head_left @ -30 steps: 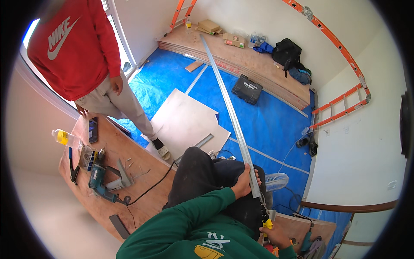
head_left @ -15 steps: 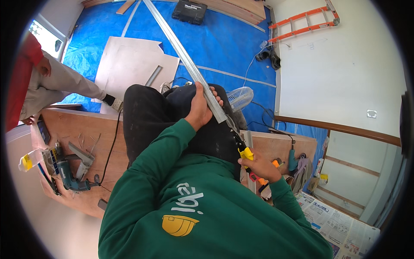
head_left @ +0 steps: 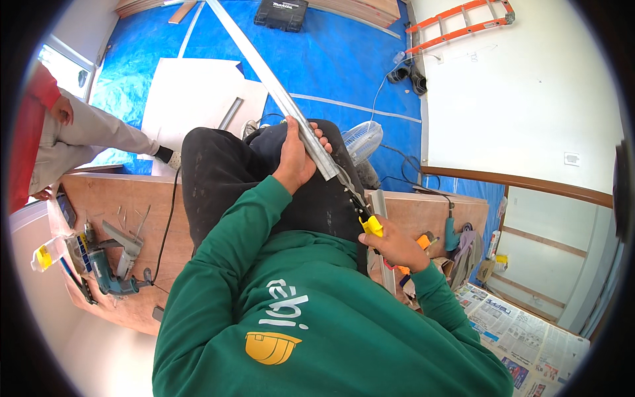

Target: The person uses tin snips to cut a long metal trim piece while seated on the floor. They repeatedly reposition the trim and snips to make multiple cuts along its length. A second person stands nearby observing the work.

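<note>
A long, silvery metal channel (head_left: 264,76) slants from the far edge down to my lap. My left hand (head_left: 297,159) is closed around it close to its near end. In my right hand (head_left: 395,245) is a pair of tin snips (head_left: 361,209) with yellow handles and a dark pivot. The jaws of the snips meet the channel's near end; my view does not show clearly how deep they bite. My dark-trousered knees lie beneath both hands.
On the wooden bench (head_left: 142,192) at left lie a teal drill (head_left: 109,274) and a cord. A person in red (head_left: 33,119) sits beyond. A fan (head_left: 362,141) stands past my knees; a black case (head_left: 280,14) and orange ladder (head_left: 463,28) are farther off. Newspapers (head_left: 522,337) lie at right.
The whole view has shifted slightly. Both hands keep their holds, and the channel and snips sit a little farther left and up in the picture.
</note>
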`<state>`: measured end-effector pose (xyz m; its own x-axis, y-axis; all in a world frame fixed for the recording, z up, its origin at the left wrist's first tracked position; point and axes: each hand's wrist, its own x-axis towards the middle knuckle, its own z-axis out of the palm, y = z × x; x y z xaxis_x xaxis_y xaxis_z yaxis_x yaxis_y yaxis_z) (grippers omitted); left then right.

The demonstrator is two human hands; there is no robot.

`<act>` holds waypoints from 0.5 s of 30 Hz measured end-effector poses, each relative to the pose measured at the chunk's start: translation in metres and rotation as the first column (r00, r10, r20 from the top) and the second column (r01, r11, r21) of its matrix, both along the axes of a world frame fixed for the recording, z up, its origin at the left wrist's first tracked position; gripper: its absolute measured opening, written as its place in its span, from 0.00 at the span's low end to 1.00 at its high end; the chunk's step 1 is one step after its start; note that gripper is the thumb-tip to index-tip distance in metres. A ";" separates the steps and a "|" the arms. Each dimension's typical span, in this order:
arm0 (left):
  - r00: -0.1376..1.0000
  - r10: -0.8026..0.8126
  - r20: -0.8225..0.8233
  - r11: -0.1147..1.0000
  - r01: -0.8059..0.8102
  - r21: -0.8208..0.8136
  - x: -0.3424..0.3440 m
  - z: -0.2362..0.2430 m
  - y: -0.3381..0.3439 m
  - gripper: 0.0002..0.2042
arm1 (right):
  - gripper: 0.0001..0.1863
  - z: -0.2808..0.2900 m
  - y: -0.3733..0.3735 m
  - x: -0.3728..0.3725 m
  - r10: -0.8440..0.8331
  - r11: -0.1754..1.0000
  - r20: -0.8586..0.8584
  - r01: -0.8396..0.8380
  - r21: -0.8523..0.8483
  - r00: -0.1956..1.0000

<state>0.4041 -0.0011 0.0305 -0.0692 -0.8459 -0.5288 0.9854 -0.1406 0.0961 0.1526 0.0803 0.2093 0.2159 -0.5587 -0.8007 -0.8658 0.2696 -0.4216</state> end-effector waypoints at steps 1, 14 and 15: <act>1.000 0.001 0.002 1.000 -0.001 0.004 0.000 0.000 0.001 0.31 | 0.33 0.001 0.000 0.001 0.000 1.000 -0.011 0.001 0.012 1.000; 0.999 0.016 -0.048 1.000 -0.015 0.012 0.002 -0.001 0.005 0.31 | 0.36 0.005 0.013 0.013 0.120 0.977 -0.038 -0.125 -0.171 0.992; 0.998 0.016 -0.060 1.000 -0.015 0.009 0.002 -0.003 0.008 0.32 | 0.36 0.005 0.018 0.015 0.129 0.972 -0.041 -0.134 -0.191 0.991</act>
<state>0.4065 0.0073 0.0276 -0.0876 -0.8427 -0.5312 0.9914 -0.1257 0.0360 0.1675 0.0986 0.2147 0.2770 -0.6711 -0.6877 -0.9003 0.0688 -0.4298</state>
